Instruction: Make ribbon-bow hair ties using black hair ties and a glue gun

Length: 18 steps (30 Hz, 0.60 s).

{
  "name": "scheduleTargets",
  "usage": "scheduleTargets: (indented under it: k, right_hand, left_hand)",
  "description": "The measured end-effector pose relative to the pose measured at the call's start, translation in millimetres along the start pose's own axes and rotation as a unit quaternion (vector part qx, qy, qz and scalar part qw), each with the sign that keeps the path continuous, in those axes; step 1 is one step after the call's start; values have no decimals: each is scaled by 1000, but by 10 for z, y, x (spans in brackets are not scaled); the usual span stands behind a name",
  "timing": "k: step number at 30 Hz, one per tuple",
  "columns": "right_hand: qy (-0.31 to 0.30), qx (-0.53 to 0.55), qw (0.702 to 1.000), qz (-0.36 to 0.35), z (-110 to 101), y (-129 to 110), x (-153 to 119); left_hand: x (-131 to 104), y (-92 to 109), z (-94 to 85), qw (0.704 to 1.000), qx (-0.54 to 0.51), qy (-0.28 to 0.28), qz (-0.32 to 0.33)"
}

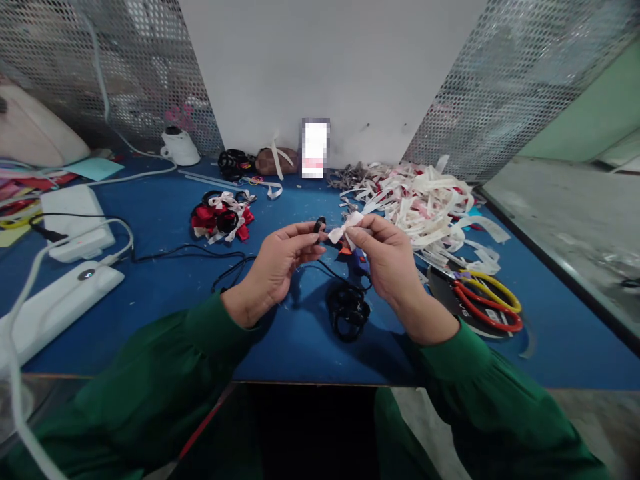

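Note:
Between the fingertips of my left hand is a small black hair tie. My right hand pinches a pale ribbon bow, close beside the hair tie; whether the two touch cannot be made out. Under my right hand lies a blue tool with an orange tip, partly hidden by the fingers. Several black hair ties lie in a heap on the blue table below my hands. A pile of red and white bows with black ties sits to the left.
Loose pale ribbons are heaped at the back right, near red and yellow-handled scissors. A blurred phone stands against the back wall. White power boxes and cables lie left; a white cup stands behind.

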State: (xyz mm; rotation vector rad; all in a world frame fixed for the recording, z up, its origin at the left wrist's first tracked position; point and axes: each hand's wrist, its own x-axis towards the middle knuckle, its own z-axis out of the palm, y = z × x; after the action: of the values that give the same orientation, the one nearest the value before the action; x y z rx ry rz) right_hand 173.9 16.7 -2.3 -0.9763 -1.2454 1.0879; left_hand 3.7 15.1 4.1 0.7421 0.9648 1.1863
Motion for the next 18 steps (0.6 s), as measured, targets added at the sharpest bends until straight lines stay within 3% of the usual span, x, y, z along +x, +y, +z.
scheduleTargets:
  k: [14,18]
  right_hand:
    - [-36,28,998,38,15,-26,-18]
    - [17,9,1000,18,-152,0,144]
  left_hand:
    - [1,-23,-1,999,10,-11,31]
    - [12,10,-20,999,-5,15,41]
